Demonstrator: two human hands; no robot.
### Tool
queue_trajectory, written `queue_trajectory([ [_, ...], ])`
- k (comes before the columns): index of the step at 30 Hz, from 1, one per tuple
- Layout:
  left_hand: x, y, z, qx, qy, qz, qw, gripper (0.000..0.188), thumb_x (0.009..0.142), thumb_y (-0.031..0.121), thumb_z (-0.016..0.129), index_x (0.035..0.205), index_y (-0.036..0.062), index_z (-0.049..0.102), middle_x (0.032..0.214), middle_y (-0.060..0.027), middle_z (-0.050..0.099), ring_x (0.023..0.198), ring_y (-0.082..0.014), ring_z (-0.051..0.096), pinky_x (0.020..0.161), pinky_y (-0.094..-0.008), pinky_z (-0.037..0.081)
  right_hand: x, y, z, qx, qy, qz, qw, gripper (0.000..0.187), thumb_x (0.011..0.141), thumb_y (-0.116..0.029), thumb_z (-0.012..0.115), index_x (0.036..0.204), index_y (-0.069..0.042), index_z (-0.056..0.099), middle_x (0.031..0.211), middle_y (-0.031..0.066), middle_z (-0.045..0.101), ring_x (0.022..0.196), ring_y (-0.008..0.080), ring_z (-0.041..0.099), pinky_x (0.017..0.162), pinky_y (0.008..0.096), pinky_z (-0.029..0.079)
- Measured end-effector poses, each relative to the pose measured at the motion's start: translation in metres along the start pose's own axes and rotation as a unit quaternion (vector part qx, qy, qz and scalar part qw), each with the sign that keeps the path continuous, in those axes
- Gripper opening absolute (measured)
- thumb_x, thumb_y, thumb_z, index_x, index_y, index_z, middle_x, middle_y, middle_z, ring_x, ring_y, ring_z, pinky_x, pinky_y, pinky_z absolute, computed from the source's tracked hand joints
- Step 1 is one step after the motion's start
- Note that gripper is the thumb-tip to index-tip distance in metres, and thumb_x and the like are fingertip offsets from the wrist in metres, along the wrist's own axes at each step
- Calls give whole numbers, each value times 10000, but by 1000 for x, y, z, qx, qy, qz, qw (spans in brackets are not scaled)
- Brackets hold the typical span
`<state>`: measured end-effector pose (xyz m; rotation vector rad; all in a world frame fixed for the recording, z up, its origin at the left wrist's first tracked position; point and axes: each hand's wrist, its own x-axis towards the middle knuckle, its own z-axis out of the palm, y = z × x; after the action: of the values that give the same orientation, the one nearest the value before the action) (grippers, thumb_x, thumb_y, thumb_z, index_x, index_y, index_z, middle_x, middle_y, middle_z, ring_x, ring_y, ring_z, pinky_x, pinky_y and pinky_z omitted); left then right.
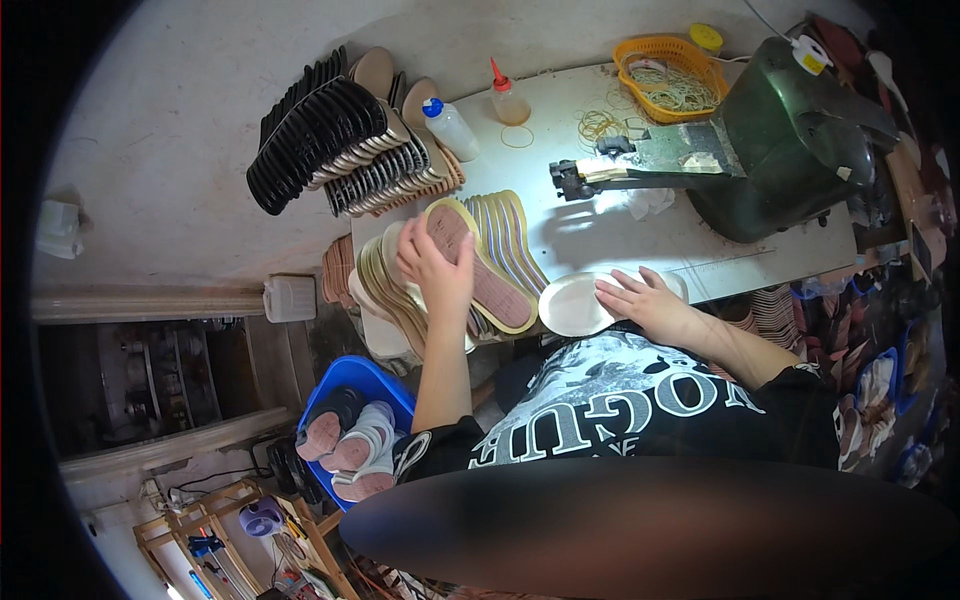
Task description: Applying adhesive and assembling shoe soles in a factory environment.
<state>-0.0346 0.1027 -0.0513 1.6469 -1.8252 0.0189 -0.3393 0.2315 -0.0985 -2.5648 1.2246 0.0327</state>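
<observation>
My left hand (440, 272) grips the left edge near the top of a shoe sole (490, 280) with a brownish-pink middle and a pale yellow rim. The thumb lies across its face, and the fingertips are partly hidden. Under that sole stand rows of similar soles (505, 225), packed on edge along the near side of the table. To the right, my right hand (650, 305) rests with fingers outstretched on a flat, off-white sole-shaped piece (572, 305) at the front edge. Part of that piece is hidden under the hand.
A dark green machine (790, 140) reaches its arm over the table. Black shoe soles (320, 140) are stacked at the back left, beside a blue-capped bottle (452, 132) and a red-tipped bottle (510, 103). An orange basket (640, 52) holds rubber bands. A blue bin (385, 375) contains footwear.
</observation>
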Motion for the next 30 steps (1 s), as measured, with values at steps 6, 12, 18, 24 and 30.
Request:
queue_trajectory([
  [6, -37, 22, -18, -305, -169, -112, 931, 372, 814, 182, 686, 1126, 34, 546, 1071, -110, 553, 927, -252, 566, 835, -382, 452, -8, 5, -17, 137, 50, 31, 989, 452, 827, -36, 527, 1278, -54, 497, 1231, 155, 569, 1138, 315, 551, 954, 436, 434],
  [12, -105, 35, -22, -334, -532, 204, 751, 178, 894, 133, 575, 1026, 14, 570, 929, -90, 554, 888, -224, 568, 786, -325, 457, -12, 6, -98, 297, 121, 23, 947, 374, 808, 41, 569, 1180, -3, 569, 979, 230, 639, 868, 357, 645, 758, 378, 515],
  [18, -98, 45, -22, -208, -439, 203, 850, 142, 787, 55, 527, 929, 46, 513, 899, -155, 536, 838, -357, 572, 724, -424, 459, -8, 20, -142, 632, 141, 46, 760, 339, 908, -12, 546, 1239, 59, 527, 1114, 71, 626, 1024, 112, 577, 925, 278, 444],
  [24, -80, 51, -9, -111, -443, 186, 870, 112, 882, 157, 452, 948, 76, 493, 927, -158, 539, 882, -363, 579, 728, -433, 454, 1, 19, -165, 612, 184, 13, 769, 377, 898, 2, 559, 1270, 43, 519, 1163, 85, 619, 1054, 112, 568, 940, 271, 433],
  [30, -60, 58, -7, -118, -349, 176, 913, 85, 869, 113, 509, 919, 57, 471, 895, -163, 531, 857, -378, 566, 689, -457, 436, 2, 16, -180, 579, 186, 5, 794, 362, 896, -17, 577, 1249, 49, 535, 1164, 84, 613, 1055, 105, 552, 940, 265, 425],
])
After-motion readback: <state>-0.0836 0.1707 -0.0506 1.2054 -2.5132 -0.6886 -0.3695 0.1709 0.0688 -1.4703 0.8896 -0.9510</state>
